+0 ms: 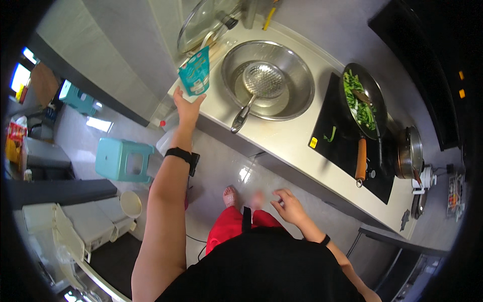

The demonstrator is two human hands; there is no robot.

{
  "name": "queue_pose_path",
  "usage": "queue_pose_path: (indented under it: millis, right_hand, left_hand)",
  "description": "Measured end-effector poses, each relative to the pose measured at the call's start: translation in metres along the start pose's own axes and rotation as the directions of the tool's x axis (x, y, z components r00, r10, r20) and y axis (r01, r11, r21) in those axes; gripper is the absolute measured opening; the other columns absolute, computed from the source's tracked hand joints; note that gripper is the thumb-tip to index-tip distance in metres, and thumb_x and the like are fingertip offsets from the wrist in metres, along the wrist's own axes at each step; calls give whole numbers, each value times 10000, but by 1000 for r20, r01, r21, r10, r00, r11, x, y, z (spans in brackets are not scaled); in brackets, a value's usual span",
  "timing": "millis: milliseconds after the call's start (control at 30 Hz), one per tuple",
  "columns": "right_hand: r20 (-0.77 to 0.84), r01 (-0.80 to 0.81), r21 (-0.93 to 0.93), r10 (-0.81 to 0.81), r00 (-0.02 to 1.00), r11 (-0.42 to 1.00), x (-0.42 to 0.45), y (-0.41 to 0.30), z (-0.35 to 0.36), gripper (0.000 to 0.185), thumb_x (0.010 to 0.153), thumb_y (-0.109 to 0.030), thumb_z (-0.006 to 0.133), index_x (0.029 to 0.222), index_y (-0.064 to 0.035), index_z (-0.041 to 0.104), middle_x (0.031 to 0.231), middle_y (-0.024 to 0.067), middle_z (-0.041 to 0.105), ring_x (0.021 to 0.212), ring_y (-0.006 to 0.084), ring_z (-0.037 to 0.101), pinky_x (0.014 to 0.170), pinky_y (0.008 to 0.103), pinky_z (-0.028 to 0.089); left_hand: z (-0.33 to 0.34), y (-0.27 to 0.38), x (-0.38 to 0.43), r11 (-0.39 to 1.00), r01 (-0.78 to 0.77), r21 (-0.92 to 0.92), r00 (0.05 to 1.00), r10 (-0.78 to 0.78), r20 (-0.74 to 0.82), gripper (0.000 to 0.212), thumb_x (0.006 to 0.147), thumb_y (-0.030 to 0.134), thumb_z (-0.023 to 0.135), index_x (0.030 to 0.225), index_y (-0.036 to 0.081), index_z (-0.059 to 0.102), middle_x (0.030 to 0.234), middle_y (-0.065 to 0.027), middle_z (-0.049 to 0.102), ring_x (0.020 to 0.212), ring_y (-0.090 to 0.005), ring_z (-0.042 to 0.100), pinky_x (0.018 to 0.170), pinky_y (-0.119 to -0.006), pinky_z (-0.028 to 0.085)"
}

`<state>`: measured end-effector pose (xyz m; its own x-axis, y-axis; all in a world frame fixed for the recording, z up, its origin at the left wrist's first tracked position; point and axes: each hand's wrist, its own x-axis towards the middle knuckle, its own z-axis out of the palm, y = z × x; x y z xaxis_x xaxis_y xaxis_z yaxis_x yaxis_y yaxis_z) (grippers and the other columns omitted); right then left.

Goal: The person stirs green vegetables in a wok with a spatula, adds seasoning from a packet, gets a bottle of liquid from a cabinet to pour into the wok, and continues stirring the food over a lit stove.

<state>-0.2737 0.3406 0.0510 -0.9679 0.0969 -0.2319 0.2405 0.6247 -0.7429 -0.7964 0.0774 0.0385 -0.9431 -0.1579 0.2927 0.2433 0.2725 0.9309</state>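
At the counter's left end my left hand has its thumb and fingers spread around the lower end of a teal printed pouch. I cannot tell whether they touch it. A large stainless-steel basin stands to the right of the pouch, with shallow liquid at its bottom. Across its rim rests a perforated metal skimmer, handle towards me. My right hand hangs in front of the counter, loosely curled and holding nothing. Farther right, a dark wok holds chopped green vegetables and a spatula.
The wok stands on a black cooktop with a stray green piece, its wooden handle pointing towards me. Beyond it is a metal pot. A glass lid leans behind the pouch. A turquoise stool stands on the floor at left.
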Motion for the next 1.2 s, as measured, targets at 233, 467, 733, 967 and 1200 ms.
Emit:
queue_pose_path:
  millis: [233, 467, 733, 967, 1200]
  right_hand:
    - [193, 49, -451, 44, 980, 891, 155, 18, 60, 911, 1030, -318, 853, 1795, -76, 423, 1875, 383, 246, 1305, 541, 769, 1103, 568, 661]
    - [31, -171, -495, 214, 976, 852, 209, 39, 125, 1010, 1032, -473, 857, 1815, -50, 378, 1791, 380, 360, 1342, 528, 746, 1126, 568, 643]
    - [-252, -219, -324, 139, 958, 920, 186, 42, 169, 659, 1009, -507, 888, 1437, -41, 704, 1604, 366, 605, 1292, 555, 749, 1071, 576, 639]
    - [47, 338, 44, -340, 939, 940, 79, -3, 279, 441, 1018, -223, 904, 1350, -34, 683, 1575, 316, 604, 1003, 395, 825, 874, 487, 672]
    - [93, 74, 267, -102, 990, 961, 207, 22, 370, 373, 1088, -192, 852, 1390, -37, 698, 1234, 109, 778, 829, 175, 717, 775, 361, 605]
  left_hand:
    - [-44, -57, -231, 916, 345, 204, 925, -369, 93, 721, 962, 183, 951, 1554, -21, 594, 1489, -215, 633, 1334, -350, 692, 1093, -461, 606]
    - [-75, -61, -389, 795, 587, 156, 793, -603, 90, 671, 993, 175, 917, 1560, -4, 605, 1530, -212, 613, 1317, -348, 741, 1062, -452, 648]
    - [-123, -13, -412, 812, 541, 220, 791, -580, 198, 701, 1044, 317, 923, 1578, -7, 604, 1580, -222, 591, 1354, -351, 739, 1049, -449, 648]
    - [-175, -45, -395, 823, 540, 173, 808, -565, 168, 780, 991, 399, 936, 1602, 37, 612, 1569, -250, 623, 1400, -437, 686, 1200, -532, 567]
    - [-322, -150, -324, 790, 56, 611, 994, 10, -104, 635, 983, 222, 868, 1562, 71, 653, 1561, -216, 671, 1438, -436, 646, 1252, -558, 486]
